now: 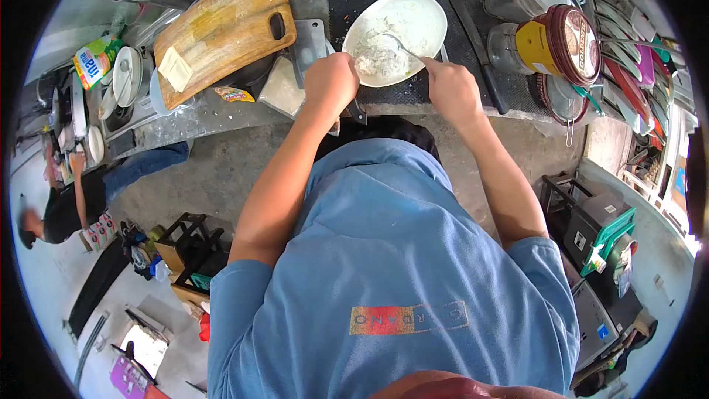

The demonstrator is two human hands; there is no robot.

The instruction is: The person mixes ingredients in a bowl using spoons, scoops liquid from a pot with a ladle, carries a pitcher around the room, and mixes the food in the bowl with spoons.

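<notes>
A white oval plate [417,18] lies near the counter's front edge, with a whitish, crumbly or mashed food [384,58] heaped on its nearer half. My left hand [332,80] is closed at the plate's left rim, gripping it; the fingertips are partly hidden. In my right hand [453,89], fingers wrapped around the handle, is a metal spoon [405,47]. Its head reaches into the food, so its shape is partly covered. Just right of the plate lies a long knife [476,48] with a black handle.
A wooden cutting board [229,22] with a pale block [175,69] on it leans over the counter at left. A yellow-and-brown tub [557,44] and jars stand at right. Beside a sink [122,114] at far left, another person [77,196] is working.
</notes>
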